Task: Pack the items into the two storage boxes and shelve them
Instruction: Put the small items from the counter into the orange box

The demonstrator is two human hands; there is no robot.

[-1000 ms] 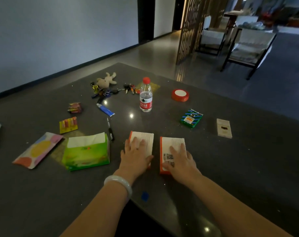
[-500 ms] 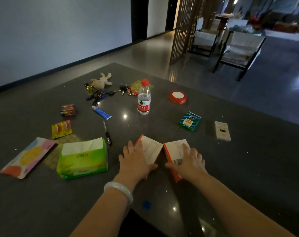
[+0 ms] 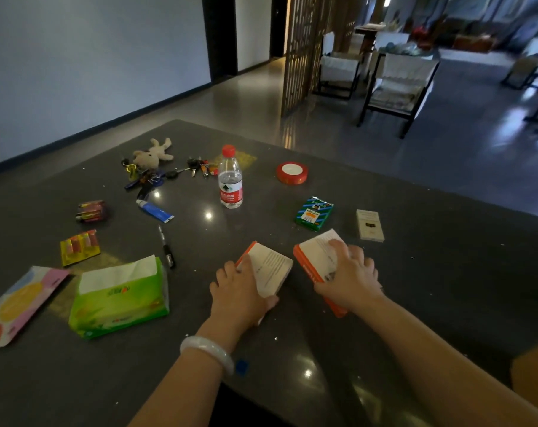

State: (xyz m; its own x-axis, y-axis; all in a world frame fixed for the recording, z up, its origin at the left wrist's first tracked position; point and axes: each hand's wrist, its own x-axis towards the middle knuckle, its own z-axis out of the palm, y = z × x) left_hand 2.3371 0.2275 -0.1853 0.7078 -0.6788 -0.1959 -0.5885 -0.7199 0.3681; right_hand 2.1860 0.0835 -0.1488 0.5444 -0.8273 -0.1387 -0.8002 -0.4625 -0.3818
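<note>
Two flat orange-and-white boxes lie side by side on the dark table (image 3: 446,272), both turned slantwise. My left hand (image 3: 238,291) lies over the near end of the left box (image 3: 272,268), thumb against its edge. My right hand (image 3: 350,278) covers the right box (image 3: 315,254), fingers curled over its far side. Loose items are spread around: a green tissue pack (image 3: 119,298), a colourful pouch (image 3: 18,303), a black pen (image 3: 166,246), a blue tube (image 3: 155,211), a water bottle (image 3: 230,180), a red tape roll (image 3: 292,173), a green card box (image 3: 313,213) and a small white box (image 3: 370,224).
At the far left of the table lie a plush rabbit (image 3: 153,155) with keys (image 3: 196,167), a yellow pack (image 3: 79,246) and a dark red pack (image 3: 90,211). Beyond the table's far edge are bare floor, a wooden screen and chairs (image 3: 397,87).
Both hands have turned the two boxes clockwise and spread them apart. The right box has slid to the right, towards the green card box.
</note>
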